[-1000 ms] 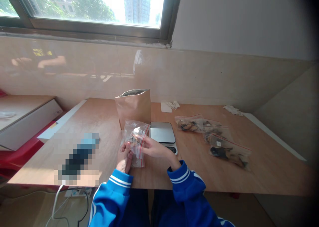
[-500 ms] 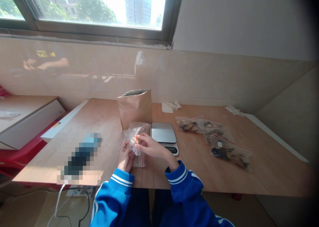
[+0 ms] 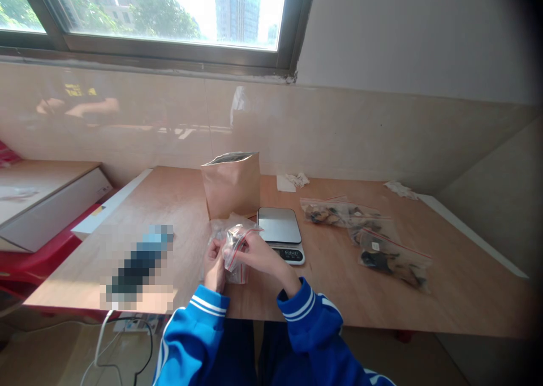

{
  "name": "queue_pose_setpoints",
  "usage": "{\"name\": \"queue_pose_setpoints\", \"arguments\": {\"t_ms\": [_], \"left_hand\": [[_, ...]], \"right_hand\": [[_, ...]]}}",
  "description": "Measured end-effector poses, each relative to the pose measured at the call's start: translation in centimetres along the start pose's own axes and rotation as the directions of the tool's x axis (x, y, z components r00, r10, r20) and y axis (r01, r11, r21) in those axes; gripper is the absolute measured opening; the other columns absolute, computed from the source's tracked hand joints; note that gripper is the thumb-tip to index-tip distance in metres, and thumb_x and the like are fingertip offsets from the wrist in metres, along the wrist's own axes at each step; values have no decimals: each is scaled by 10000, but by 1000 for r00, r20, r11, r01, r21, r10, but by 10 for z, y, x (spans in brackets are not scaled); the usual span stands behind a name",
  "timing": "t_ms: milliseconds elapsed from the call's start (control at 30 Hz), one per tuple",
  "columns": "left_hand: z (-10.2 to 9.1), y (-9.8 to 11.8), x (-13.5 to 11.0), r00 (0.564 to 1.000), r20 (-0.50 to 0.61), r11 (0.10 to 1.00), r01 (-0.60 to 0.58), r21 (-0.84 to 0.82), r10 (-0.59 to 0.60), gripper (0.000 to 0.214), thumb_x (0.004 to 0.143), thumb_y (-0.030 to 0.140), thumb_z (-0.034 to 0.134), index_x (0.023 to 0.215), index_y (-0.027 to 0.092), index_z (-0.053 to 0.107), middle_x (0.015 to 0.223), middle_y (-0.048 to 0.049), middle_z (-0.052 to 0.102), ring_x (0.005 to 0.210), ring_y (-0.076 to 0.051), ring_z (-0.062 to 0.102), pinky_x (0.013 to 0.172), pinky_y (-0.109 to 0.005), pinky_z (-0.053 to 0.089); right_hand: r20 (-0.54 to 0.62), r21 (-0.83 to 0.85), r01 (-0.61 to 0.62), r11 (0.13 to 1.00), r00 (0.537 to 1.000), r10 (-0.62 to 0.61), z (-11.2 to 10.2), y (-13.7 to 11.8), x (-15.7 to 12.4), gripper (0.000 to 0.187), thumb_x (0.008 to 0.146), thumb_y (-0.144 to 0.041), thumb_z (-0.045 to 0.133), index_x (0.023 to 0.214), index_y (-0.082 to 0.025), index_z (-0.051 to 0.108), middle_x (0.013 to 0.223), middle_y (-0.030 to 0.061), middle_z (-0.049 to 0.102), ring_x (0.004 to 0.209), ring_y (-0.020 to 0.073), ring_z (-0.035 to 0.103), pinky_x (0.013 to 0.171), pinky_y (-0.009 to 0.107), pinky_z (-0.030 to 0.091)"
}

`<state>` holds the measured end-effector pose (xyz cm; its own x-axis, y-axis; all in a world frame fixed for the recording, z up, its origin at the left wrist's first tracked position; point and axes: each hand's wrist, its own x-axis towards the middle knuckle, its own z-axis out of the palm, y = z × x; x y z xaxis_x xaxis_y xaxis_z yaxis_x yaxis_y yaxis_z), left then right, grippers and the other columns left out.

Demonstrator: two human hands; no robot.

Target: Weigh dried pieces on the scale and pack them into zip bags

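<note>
Between the pinching fingers of the left hand (image 3: 214,263) and right hand (image 3: 262,255), a clear bag (image 3: 235,239) is being handled, seemingly not yet filled, while filled bags (image 3: 393,264) are lying rightward of them.

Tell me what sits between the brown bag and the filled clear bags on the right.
A scale, with white paper farther back; the head view shows both.

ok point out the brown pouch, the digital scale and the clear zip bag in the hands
Brown pouch (image 3: 231,191), head view: middle of its front panel.
Digital scale (image 3: 280,227), head view: its metal plate.
Clear zip bag (image 3: 231,243), head view: plastic beside the red seal.
</note>
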<state>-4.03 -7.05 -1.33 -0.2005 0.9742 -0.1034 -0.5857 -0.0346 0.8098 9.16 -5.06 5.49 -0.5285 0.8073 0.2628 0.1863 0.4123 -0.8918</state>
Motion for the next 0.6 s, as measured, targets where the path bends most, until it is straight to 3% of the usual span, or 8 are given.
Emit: {"name": "queue_pose_setpoints", "arguments": {"t_ms": [133,267,400,500,600], "left_hand": [[5,2,-2,999,20,1000,31,-5,-31,440,520,412,878,715,155,578,711,-30,679,641,-148,626,618,-242,479],[9,7,-1,997,-43,995,62,-77,-65,369,625,356,825,881,146,662,883,-68,717,763,-164,660,682,-248,508],[4,9,2,991,-98,987,75,-140,-89,196,758,304,704,856,138,668,740,-37,689,627,-126,618,569,-223,490],[-1,8,3,992,-97,983,65,-172,-83,112,797,245,621,768,140,649,629,-21,644,547,-118,574,510,-217,468],[-3,7,3,995,-54,979,72,-190,-83,157,817,208,544,719,132,641,570,-33,609,509,-129,547,478,-231,455]], "right_hand": [[-85,29,-25,999,996,28,3,6,0,126,858,-305,596,910,-191,600,895,18,629,823,166,582,760,291,472],[-175,213,-57,975,980,96,4,16,-1,237,861,-381,598,1003,-192,617,969,42,656,899,176,615,812,302,495],[-318,360,-6,933,939,129,-9,10,-2,331,839,-451,622,1043,-190,612,1002,59,674,901,171,648,865,317,512],[-490,297,117,948,871,46,-34,-11,13,390,862,-453,601,1150,-193,562,1051,78,670,941,176,656,893,327,520],[-586,67,279,958,788,-189,-64,-36,53,406,910,-454,530,1238,-217,491,1114,82,637,1007,175,637,927,327,509]]}}
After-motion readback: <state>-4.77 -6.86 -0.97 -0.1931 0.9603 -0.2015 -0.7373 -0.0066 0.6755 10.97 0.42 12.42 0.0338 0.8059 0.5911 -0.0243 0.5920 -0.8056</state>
